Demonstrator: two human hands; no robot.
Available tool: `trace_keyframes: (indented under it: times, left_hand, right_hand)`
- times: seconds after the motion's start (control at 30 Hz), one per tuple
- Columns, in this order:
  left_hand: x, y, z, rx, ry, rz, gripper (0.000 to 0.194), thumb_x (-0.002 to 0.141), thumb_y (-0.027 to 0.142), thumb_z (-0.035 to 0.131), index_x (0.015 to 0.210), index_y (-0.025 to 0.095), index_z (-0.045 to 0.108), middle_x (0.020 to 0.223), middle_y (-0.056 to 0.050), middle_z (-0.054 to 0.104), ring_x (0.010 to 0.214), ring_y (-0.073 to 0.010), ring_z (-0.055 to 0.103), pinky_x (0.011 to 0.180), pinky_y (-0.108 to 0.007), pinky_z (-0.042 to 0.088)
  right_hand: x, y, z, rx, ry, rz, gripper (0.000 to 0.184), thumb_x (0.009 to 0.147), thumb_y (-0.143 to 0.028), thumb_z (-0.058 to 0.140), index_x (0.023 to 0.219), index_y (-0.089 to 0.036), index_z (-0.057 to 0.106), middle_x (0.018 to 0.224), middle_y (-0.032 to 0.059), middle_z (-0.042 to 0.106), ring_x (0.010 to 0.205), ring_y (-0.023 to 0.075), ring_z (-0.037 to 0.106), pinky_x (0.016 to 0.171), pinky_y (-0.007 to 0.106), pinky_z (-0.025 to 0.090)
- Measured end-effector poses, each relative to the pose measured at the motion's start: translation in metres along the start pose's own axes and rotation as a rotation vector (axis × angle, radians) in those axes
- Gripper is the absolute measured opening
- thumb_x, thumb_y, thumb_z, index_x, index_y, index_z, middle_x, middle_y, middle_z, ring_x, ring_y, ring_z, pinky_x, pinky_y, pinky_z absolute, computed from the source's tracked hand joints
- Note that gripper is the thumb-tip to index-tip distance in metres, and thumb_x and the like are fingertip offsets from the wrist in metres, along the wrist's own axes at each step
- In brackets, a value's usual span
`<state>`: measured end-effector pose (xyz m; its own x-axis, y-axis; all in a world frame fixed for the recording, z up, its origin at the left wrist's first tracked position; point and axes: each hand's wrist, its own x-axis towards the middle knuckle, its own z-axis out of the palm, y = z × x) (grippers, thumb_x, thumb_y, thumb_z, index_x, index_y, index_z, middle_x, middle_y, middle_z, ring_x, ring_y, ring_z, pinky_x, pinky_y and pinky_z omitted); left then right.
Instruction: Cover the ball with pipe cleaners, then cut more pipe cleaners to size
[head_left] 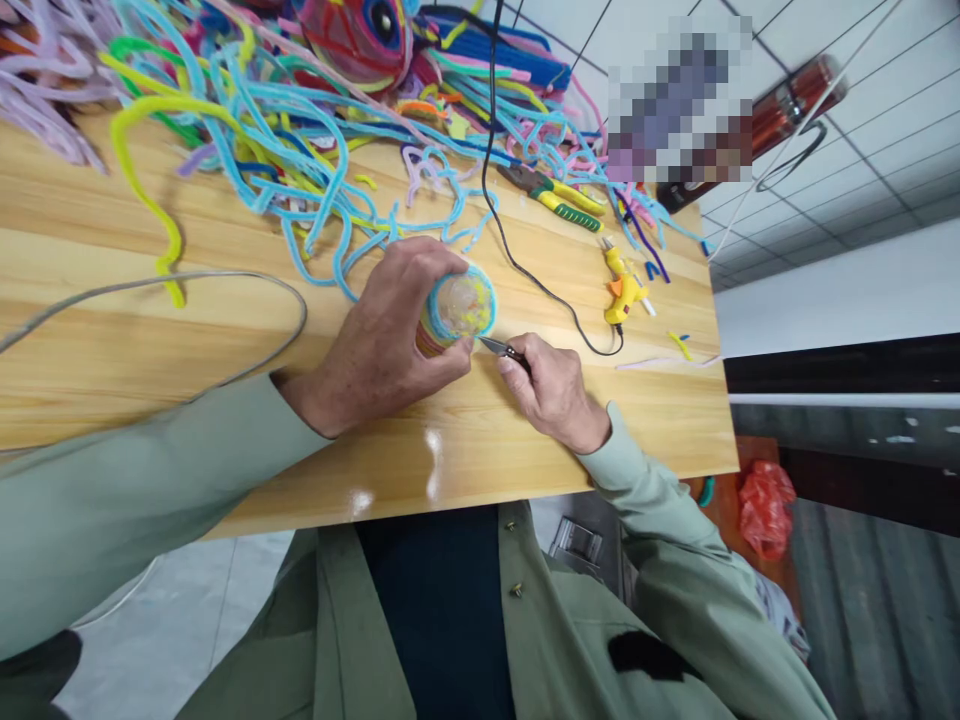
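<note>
My left hand [390, 330] is closed around a round container [461, 303] wrapped in fuzzy pipe cleaner, with a light blue ring at its rim and a clear, yellow-flecked middle facing up. My thumb and fingers press on its sides. In my right hand [553, 392] is a small pointed blade with a dark handle [516, 354]; the fingers hide most of the handle, so I cannot tell whether it is a knife or scissors. The blade tip is close to the container's lower right rim, by my left thumb. Whether it touches the rim is unclear.
Tangled pipe cleaners [300, 150] cover the table's far side. Pliers [555, 195] with yellow-green handles and a yellow glue gun [621, 285] lie right of the container. A black cord [525, 268] crosses the wood. A grey cable [255, 275] loops at left. A red flask [795, 95] is at upper right.
</note>
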<state>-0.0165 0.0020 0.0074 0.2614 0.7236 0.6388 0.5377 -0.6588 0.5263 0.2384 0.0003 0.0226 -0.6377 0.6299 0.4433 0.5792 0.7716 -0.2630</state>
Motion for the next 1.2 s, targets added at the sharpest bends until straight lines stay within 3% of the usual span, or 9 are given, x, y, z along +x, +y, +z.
trace_keyframes:
  times: [0.23, 0.37, 1.03, 1.2]
  left_hand:
    - [-0.0001, -0.0009, -0.0003, -0.002, -0.006, 0.004, 0.064, 0.089, 0.023, 0.074, 0.147, 0.023, 0.047, 0.142, -0.017, 0.061, 0.141, -0.0360, 0.059, 0.122, -0.063, 0.050]
    - [0.0005, -0.0021, -0.0002, -0.005, -0.001, 0.011, 0.062, 0.089, 0.021, 0.074, 0.146, 0.020, 0.049, 0.140, -0.019, 0.062, 0.139, -0.0376, 0.060, 0.121, -0.064, 0.050]
    - [0.0000, -0.0016, -0.0003, -0.001, 0.002, 0.000, 0.061, 0.091, 0.026, 0.072, 0.147, 0.026, 0.047, 0.141, -0.016, 0.061, 0.139, -0.0356, 0.060, 0.120, -0.064, 0.052]
    - [-0.0002, -0.0015, -0.0001, 0.001, -0.006, 0.014, 0.061, 0.090, 0.024, 0.072, 0.147, 0.019, 0.048, 0.142, -0.019, 0.060, 0.142, -0.0374, 0.059, 0.121, -0.065, 0.050]
  right_hand:
    - [-0.0025, 0.0027, 0.0022, -0.028, -0.043, 0.035, 0.026, 0.118, -0.037, 0.044, 0.102, -0.022, 0.058, 0.078, -0.0004, 0.069, 0.064, 0.0141, 0.059, 0.061, 0.030, 0.041]
    - [-0.0030, 0.0043, 0.0006, 0.001, -0.016, 0.024, 0.027, 0.118, -0.038, 0.045, 0.100, -0.023, 0.056, 0.075, -0.0017, 0.066, 0.061, 0.0132, 0.055, 0.059, 0.029, 0.040]
    - [-0.0013, 0.0002, -0.0011, 0.003, -0.020, 0.033, 0.028, 0.118, -0.038, 0.043, 0.099, -0.023, 0.057, 0.076, -0.0013, 0.067, 0.061, 0.0134, 0.056, 0.059, 0.030, 0.040]
    - [-0.0001, -0.0025, 0.0001, -0.007, -0.033, 0.034, 0.027, 0.118, -0.038, 0.044, 0.100, -0.023, 0.057, 0.075, -0.0012, 0.066, 0.062, 0.0138, 0.057, 0.060, 0.030, 0.040]
